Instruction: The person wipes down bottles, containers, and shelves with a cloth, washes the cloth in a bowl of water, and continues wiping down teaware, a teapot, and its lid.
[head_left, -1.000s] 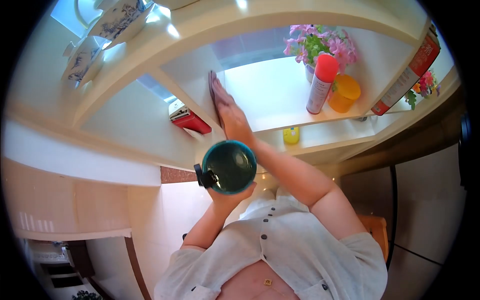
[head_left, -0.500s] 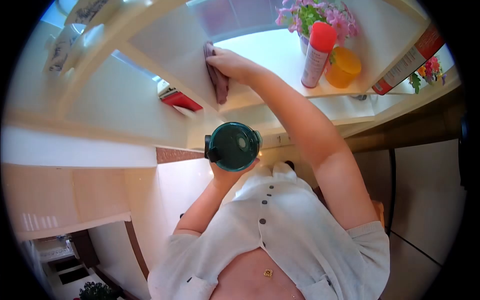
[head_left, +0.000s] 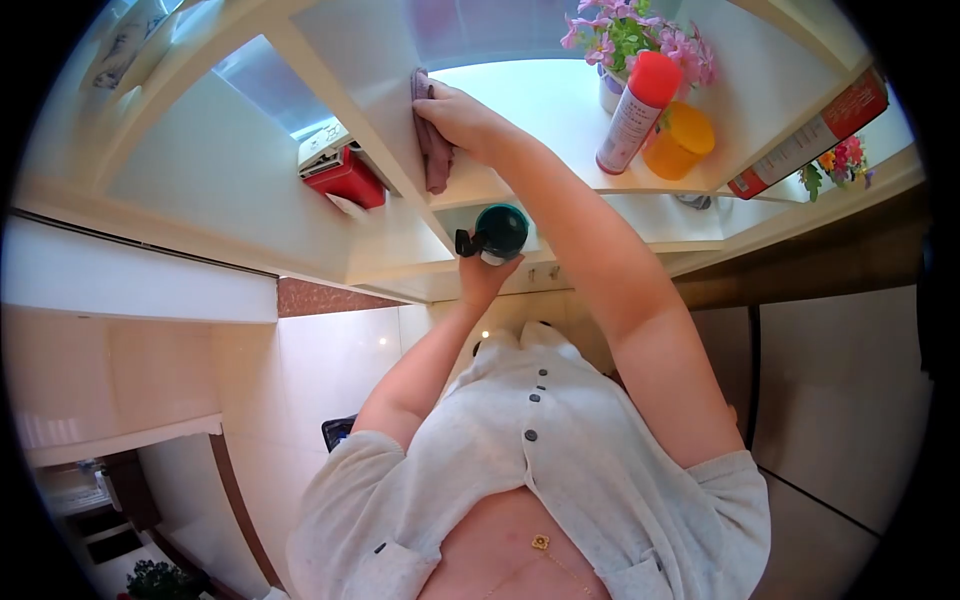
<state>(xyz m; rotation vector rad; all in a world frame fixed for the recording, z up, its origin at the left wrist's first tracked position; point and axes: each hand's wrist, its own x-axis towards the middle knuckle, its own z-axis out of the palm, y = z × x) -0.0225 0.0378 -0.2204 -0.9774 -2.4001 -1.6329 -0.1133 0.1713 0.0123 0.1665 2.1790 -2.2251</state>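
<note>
My left hand (head_left: 484,280) is closed around a dark green water bottle (head_left: 503,228) with a black flip catch on its lid. The bottle is upright by the lower shelf opening, seen from above. With my right hand (head_left: 462,120) I grip a mauve cloth (head_left: 433,150) and press it to the upright divider of a cream shelf unit (head_left: 372,120). Right of that arm, on the same shelf, stand a white spray can with a red cap (head_left: 640,112) and a yellow round container (head_left: 679,141). Pink artificial flowers (head_left: 640,40) in a white pot are behind them.
In the left compartment sit a red box (head_left: 345,182) and a white box (head_left: 322,146). A long red box (head_left: 810,140) leans at the far right, beside bright flowers (head_left: 845,160). Shelf edges run across in front of me; a dark object (head_left: 339,432) is low beside my left arm.
My left hand has moved the bottle forward, away from my body and slightly right, toward the lower shelf. My right hand with the cloth has stayed nearly in place. The view has shifted a little.
</note>
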